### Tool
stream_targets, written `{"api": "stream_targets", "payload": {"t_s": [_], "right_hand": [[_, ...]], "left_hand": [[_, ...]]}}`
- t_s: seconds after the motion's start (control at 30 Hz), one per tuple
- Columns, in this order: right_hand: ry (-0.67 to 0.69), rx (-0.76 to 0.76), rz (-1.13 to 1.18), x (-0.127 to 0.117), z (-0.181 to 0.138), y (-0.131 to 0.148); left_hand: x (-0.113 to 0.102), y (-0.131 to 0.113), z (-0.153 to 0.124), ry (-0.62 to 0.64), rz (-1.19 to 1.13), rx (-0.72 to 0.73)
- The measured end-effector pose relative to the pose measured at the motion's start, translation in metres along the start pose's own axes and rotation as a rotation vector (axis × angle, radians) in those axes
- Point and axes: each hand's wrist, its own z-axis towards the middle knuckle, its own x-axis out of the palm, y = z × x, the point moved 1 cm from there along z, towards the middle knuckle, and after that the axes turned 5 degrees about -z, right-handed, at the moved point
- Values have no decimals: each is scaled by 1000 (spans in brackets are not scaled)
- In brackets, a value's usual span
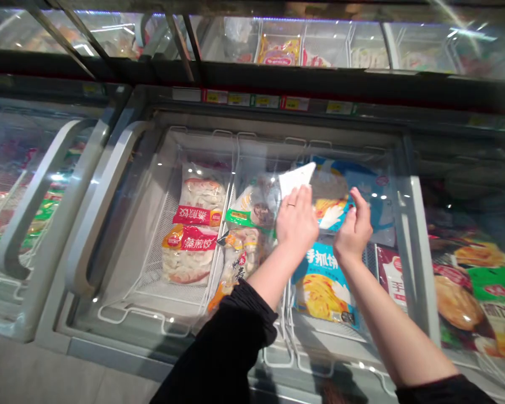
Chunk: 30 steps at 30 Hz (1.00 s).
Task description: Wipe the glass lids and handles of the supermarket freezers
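Observation:
My left hand (297,219) is over the middle of the chest freezer's clear lid (269,151), with fingers pressed together on a white folded cloth or wipe (298,177). To its right, my right hand (354,231) is held with fingers loosely bent and thumb apart, and nothing shows in it. Below the hands are blue bags of flatbread (326,286), one partly covered by my right hand and wrist. A bag with orange print (239,258) lies left of my left forearm.
Dumpling bags with red labels (191,244) lie in the left wire basket. A curved grey handle (82,224) stands out at the lid's left side. Neighbouring freezers hold more bags, including a green one (496,297) at right. Price tags (252,100) line the rear edge.

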Motion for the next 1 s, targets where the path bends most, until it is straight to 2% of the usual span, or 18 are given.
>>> {"api": "stream_targets", "payload": {"t_s": [0.07,0.1,0.13,0.2,0.3,0.43,0.57,0.67,0.73,0.8,0.87,1.0], "right_hand": [[-92,43,66,-4,-3,-3],[-103,50,83,-5,-4,-4],[-94,46,82,-6,-4,-5],[-40,10,34,-7,-5,-3],[124,-118,-94,-6,-4,7],[352,-284,-248,0,-3,20],[369,-250,-379,8,0,19],[351,-218,-401,12,0,17],[341,-204,-396,13,0,16],[334,-196,-388,13,-1,16],[327,-190,-380,13,-1,15],[263,-142,-363,12,-2,12]], "left_hand": [[12,-28,0,25,8,170],[14,-32,0,37,22,247],[14,-29,2,53,39,309],[6,-9,8,82,70,346],[-21,51,19,73,102,178],[-75,148,22,-23,120,-118],[-122,230,19,-155,104,-328],[-136,259,33,-244,48,-515],[-133,255,54,-271,34,-565],[-118,232,81,-258,53,-520],[-94,193,107,-214,72,-419],[-29,87,138,-116,52,-199]]}}
